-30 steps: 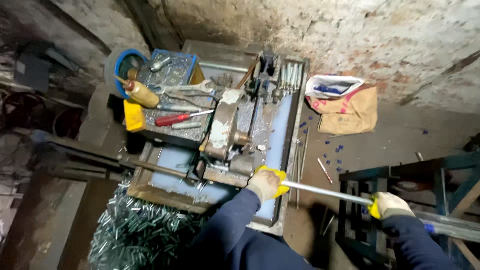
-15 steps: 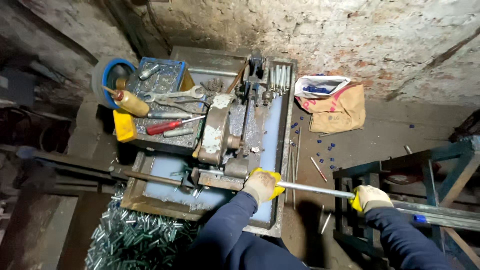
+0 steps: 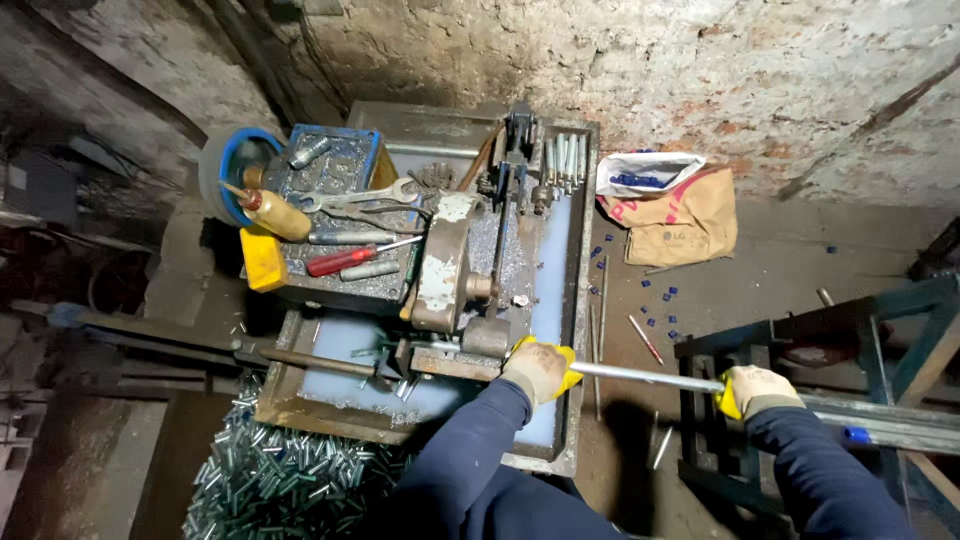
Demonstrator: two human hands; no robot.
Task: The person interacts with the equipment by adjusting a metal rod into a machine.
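Over the machine tray's right front edge, my left hand and right hand both clench the metal rod spanning between them, open floor beyond.

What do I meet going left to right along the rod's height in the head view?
Pile of cut pieces → left hand → rod → right hand → blue rack.

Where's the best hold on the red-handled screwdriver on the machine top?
Take the red-handled screwdriver by its red handle, from above. It lies flat, nearly level, among the wrenches on the blue tool tray; the handle is its thickest part and the thin shaft offers little purchase.
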